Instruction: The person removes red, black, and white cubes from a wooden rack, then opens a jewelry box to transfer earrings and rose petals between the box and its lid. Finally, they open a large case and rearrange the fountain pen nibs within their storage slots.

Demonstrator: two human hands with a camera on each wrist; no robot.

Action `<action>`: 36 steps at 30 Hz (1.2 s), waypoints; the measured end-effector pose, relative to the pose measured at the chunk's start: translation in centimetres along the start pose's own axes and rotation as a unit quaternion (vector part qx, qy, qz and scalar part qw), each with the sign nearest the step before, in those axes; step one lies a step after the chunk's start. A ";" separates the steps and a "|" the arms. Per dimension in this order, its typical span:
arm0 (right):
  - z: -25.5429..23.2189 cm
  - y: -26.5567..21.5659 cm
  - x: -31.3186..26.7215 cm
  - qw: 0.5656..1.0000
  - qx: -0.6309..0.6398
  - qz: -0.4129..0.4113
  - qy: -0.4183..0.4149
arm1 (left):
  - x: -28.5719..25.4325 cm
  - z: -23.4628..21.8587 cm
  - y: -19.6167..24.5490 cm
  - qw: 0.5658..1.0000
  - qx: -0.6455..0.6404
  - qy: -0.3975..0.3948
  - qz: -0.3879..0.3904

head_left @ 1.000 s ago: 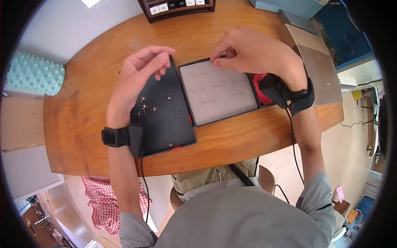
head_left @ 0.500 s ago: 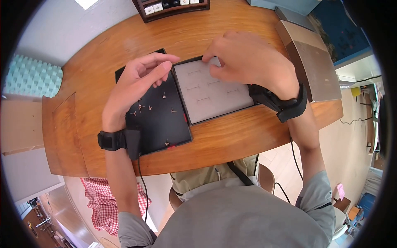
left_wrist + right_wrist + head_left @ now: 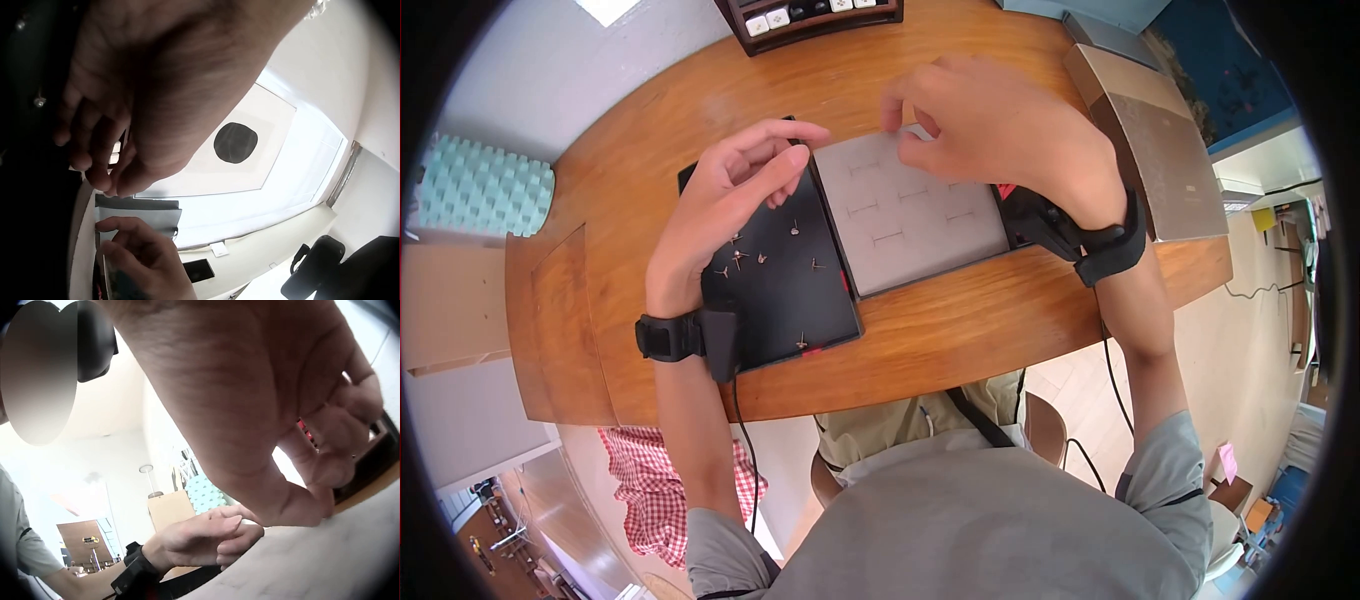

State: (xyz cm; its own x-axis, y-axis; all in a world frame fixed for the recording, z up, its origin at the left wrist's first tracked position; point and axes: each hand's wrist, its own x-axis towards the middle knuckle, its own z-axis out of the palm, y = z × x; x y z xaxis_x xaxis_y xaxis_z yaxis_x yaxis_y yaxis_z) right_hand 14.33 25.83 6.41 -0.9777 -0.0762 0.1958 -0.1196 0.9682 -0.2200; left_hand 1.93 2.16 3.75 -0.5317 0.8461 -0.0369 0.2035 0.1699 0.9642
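Observation:
In the head view, the right hand grips the far edge of a grey slotted pad, its index finger at the edge and thumb over the surface. That far edge looks raised over its black box. From the right wrist, the right hand bends its fingers down to the pad. The left hand hovers over a black tray, fingers loosely bent, with nothing visible in them. Several small studs lie on the tray, one stud near its front edge.
A dark wooden rack with white blocks stands at the table's back. A cardboard box lies at the right, and a mint textured roll is at the far left. Cables run from both wrist cameras.
The right hand has moved left to the pad's far edge, which now covers the box rim seen before. The left hand stays over the black tray. The head view has shifted slightly.

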 end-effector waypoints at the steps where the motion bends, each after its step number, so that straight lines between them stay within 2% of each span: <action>1: -0.4 -0.2 -0.1 1.000 0.003 0.000 0.002 | 0.0 -0.1 -0.1 1.000 0.000 0.000 0.000; 3: -0.5 -0.1 -0.1 1.000 0.006 0.000 0.005 | 0.0 -0.5 -0.3 1.000 0.018 -0.017 -0.010; 4: -0.3 0.2 0.1 0.999 0.016 -0.020 0.034 | 0.0 -0.3 -0.3 1.000 0.018 -0.017 -0.009; 6: -0.3 0.7 0.4 0.997 0.025 -0.041 0.063 | -0.1 0.2 -0.2 0.998 0.045 0.024 -0.035; 8: -0.4 1.0 0.5 0.993 0.035 -0.073 0.091 | -0.2 0.0 -0.1 0.998 0.045 0.021 -0.040; 9: -0.7 0.8 0.5 0.993 0.037 -0.073 0.090 | -0.3 -0.1 0.0 0.998 0.044 0.018 -0.044; 11: -1.7 0.4 0.5 0.996 0.079 -0.027 0.013 | -0.5 -0.3 0.4 0.998 0.036 0.002 -0.048; 15: -2.2 0.4 0.6 0.996 0.079 -0.030 0.020 | -0.4 -0.4 0.0 0.999 0.009 -0.021 -0.041; 18: -2.5 0.8 0.8 0.995 0.102 -0.014 -0.016 | -0.6 -0.1 0.5 1.000 0.006 -0.002 -0.018; 19: -2.5 1.1 0.9 0.993 0.100 -0.044 0.037 | -0.8 0.0 0.6 1.000 0.006 -0.003 -0.019; 20: -2.6 1.1 0.9 0.988 0.097 -0.073 0.090 | -1.1 0.1 0.8 0.999 -0.011 0.025 -0.021; 22: -4.6 0.7 1.0 0.987 0.124 -0.057 0.087 | -1.1 -0.7 0.7 0.998 -0.025 0.053 -0.023; 24: -5.7 0.4 1.0 0.984 0.150 -0.042 0.086 | -0.9 -3.5 -0.6 0.993 -0.062 0.105 -0.002; 25: -5.9 0.5 0.9 0.981 0.158 -0.025 0.110 | -1.2 -4.0 -0.7 0.993 -0.060 0.104 -0.001; 27: -6.7 0.6 0.8 0.977 0.166 -0.007 0.137 | -2.2 -4.6 -1.0 0.950 -0.169 0.262 0.034; 28: -7.6 0.3 0.6 0.977 0.189 0.013 0.102 | -3.1 -3.8 0.7 0.941 -0.134 0.311 0.013; 29: -8.3 0.0 0.3 0.974 0.212 0.033 0.067 | -4.3 -4.5 0.6 0.942 -0.131 0.309 0.011; 31: -8.7 -0.8 -0.7 0.975 0.210 0.042 0.056 | -7.2 -8.2 -0.4 0.923 -0.194 0.329 -0.048; 32: -8.7 -1.0 -1.0 0.977 0.203 0.048 0.042 | -8.7 -8.8 -0.8 0.919 -0.152 0.361 -0.050; 33: -8.5 -0.5 -0.8 0.976 0.207 0.053 0.045 | -10.4 -9.6 -1.5 0.912 -0.109 0.392 -0.050; 35: -8.2 0.8 0.0 0.967 0.238 0.039 -0.077 | -14.3 -13.6 -4.8 0.916 -0.042 0.397 -0.035; 36: -8.3 0.6 -0.5 0.967 0.239 0.041 -0.076 | -15.3 -15.3 -5.9 0.917 -0.041 0.396 -0.036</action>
State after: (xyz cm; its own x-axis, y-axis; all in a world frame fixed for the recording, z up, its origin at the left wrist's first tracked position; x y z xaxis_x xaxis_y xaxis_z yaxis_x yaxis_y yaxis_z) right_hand 16.22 28.42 14.07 -0.9970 -0.0741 0.0240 -0.0717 0.7539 -0.6530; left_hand -3.77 -19.51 2.65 -0.9779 0.1970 0.0695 0.0993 0.1455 0.9844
